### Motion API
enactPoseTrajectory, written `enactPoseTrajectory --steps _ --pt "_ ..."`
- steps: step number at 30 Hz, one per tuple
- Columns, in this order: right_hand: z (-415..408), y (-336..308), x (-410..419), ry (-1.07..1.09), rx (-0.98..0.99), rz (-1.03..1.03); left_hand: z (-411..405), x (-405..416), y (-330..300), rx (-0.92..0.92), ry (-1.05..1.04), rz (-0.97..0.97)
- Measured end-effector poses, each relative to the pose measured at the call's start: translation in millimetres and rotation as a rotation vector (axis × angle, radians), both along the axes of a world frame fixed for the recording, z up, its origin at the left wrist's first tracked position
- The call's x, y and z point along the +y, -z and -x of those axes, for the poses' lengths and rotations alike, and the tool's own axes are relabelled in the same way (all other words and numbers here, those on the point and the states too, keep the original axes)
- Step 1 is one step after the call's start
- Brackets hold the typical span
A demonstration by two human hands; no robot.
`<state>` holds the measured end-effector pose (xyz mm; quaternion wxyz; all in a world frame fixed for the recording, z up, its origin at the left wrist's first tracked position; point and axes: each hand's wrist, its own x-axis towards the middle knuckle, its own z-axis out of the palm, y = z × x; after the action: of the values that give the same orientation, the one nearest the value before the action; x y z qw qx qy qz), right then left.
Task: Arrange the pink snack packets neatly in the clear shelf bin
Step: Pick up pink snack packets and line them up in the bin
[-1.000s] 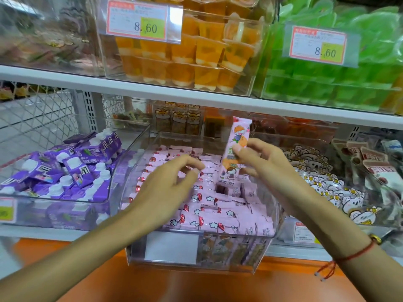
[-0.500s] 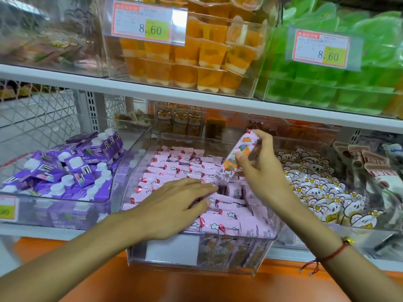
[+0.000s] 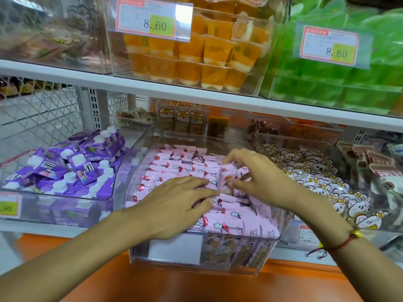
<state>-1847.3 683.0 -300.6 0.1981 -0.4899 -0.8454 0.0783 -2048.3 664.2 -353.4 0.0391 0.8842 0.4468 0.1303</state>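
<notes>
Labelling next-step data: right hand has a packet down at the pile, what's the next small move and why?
Probably lower and release it flat. The right hand pinches a pink printed snack packet just above the packed pink rows in the clear plastic shelf bin, while the left hand presses flat on neighbouring packets, seemingly steadying them.

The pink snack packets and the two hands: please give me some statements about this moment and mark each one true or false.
1. The right hand pinches a pink packet down among the others. True.
2. The left hand lies flat on the pink snack packets. True.
3. The clear shelf bin holds green jelly cups. False: it holds pink packets; the green jelly cups sit on the shelf above.
4. The purple cartons are to the right of the bin. False: they are to its left.
</notes>
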Motion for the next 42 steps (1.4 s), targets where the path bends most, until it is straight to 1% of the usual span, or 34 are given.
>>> enactPoseTrajectory --steps 2,9,11,13,14,16,18,20,23,26,31,33,36,40,42 --pt "5 5 3 0.058 -0.149 -0.075 0 0 -1 0.004 -0.006 -0.003" --pt "1 10 3 -0.030 -0.361 0.070 -1 1 -4 -0.003 -0.010 -0.016" --pt "-1 10 4 -0.034 -0.349 0.096 -2 0 -4 -0.039 -0.010 -0.024" --pt "-5 6 4 -0.012 -0.262 0.105 -3 1 -5 -0.078 -0.014 -0.030" --pt "-8 3 4 0.013 -0.206 0.077 -2 2 -5 -0.092 -0.018 -0.028" --pt "-15 -5 8 0.083 -0.110 -0.044 -3 5 -6 -0.101 -0.022 -0.028" --pt "-17 -13 16 0.152 -0.058 -0.116 -6 8 -8 -0.097 -0.015 -0.028" --pt "-11 -14 23 0.176 -0.093 -0.089 -11 11 -9 -0.078 0.009 -0.011" --pt "2 -1 32 0.168 -0.239 -0.011 -17 13 -7 -0.014 0.031 -0.014" --pt "7 8 38 0.171 -0.338 0.050 -16 14 -5 -0.035 0.023 0.001" --pt "3 4 39 0.124 -0.222 0.068 -14 15 -2 -0.083 0.011 -0.034" --pt "3 6 40 0.085 -0.218 0.099 -14 15 -1 -0.095 0.002 -0.047" --pt "4 6 41 0.035 -0.257 0.126 -14 15 -3 -0.065 -0.003 -0.040" --pt "6 4 44 0.095 -0.258 0.107 -15 14 -5 -0.005 -0.001 -0.013" --pt "6 4 44 0.132 -0.220 0.081 -14 15 -5 0.011 -0.001 -0.011"
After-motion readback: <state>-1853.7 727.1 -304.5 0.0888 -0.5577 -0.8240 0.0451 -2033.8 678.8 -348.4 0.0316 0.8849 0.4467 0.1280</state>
